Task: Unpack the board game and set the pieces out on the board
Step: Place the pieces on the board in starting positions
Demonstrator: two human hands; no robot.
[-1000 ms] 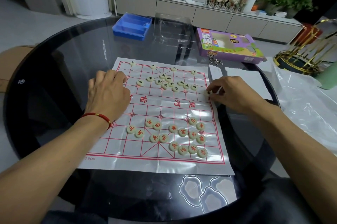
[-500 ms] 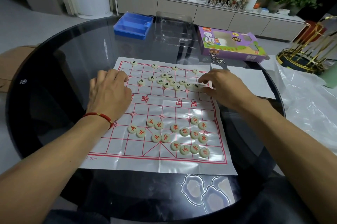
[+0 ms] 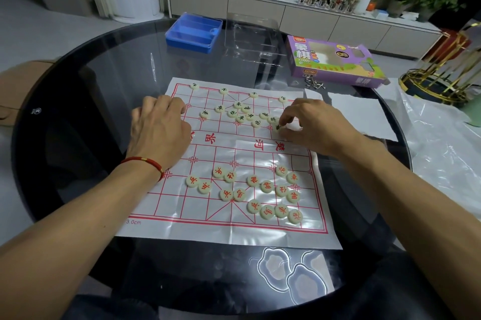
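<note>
Resting on the thin white plastic board sheet with red grid lines (image 3: 182, 220), red-lettered cream round pieces (image 3: 265, 185) cluster nearest you. Your left hand (image 3: 158, 132) presses flat, fingers relaxed, on the sheet's left edge. Your right hand (image 3: 309, 129) pinches a black-lettered cream piece (image 3: 277, 127). Beyond lies the purple cardboard game box (image 3: 335, 64).

One view only, worn on the head, looking forward and steeply down over the round glass counter (image 3: 78, 101). Both forearms reach in from the near edge, so it sits close above. The board (image 3: 223, 226) fills the centre; the sideboard (image 3: 307, 18) and the floor run along the far side, bowed by the wide lens.
</note>
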